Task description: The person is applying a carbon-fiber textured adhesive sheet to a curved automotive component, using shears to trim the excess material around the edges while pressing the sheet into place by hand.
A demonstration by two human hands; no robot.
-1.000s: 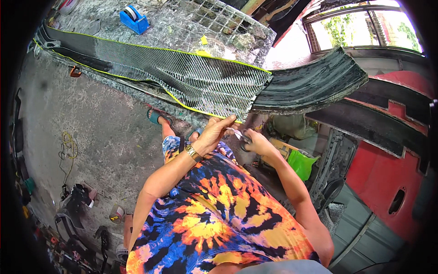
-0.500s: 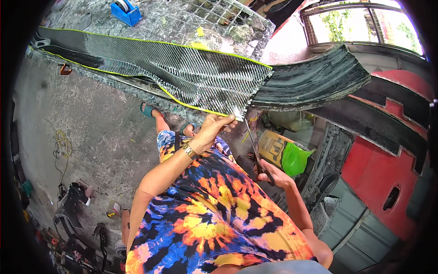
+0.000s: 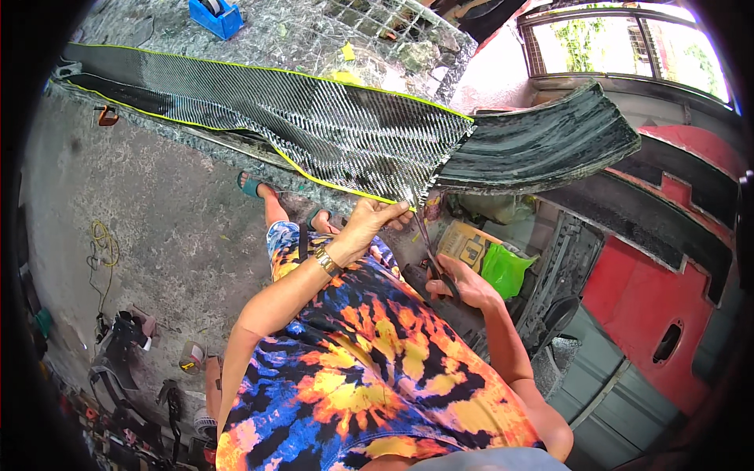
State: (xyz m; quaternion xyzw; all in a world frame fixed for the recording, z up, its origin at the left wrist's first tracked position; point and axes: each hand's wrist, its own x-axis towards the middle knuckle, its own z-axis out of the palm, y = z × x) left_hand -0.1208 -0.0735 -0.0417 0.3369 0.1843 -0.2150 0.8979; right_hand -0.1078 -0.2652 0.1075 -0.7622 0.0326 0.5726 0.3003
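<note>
A long strip of dark woven carbon fibre cloth (image 3: pixel 345 129) with yellow-edged long sides lies along a curved dark mould (image 3: pixel 550 145), whose right end shows bare. My left hand (image 3: pixel 375 228) pinches the near right corner of the cloth between thumb and fingers. Closed around the handles of a pair of scissors (image 3: pixel 427 245), my right hand (image 3: pixel 463 284) holds them just below that corner. Their blades point up at the cloth's frayed cut end, close to my left fingertips. Whether the blades touch the cloth I cannot tell.
A blue tape dispenser (image 3: pixel 216 19) stands on the worktable (image 3: pixel 275 35) near yellow scraps (image 3: pixel 346 76). At the right are a cardboard box (image 3: pixel 469 245), a green plastic bag (image 3: pixel 505 271) and red panels (image 3: pixel 644 306). A yellow cord (image 3: pixel 106 243) lies on the floor at left.
My right hand has brought the scissors slightly left and up, nearer the held corner; their blades look closer together. My left hand keeps its pinch on the cloth.
</note>
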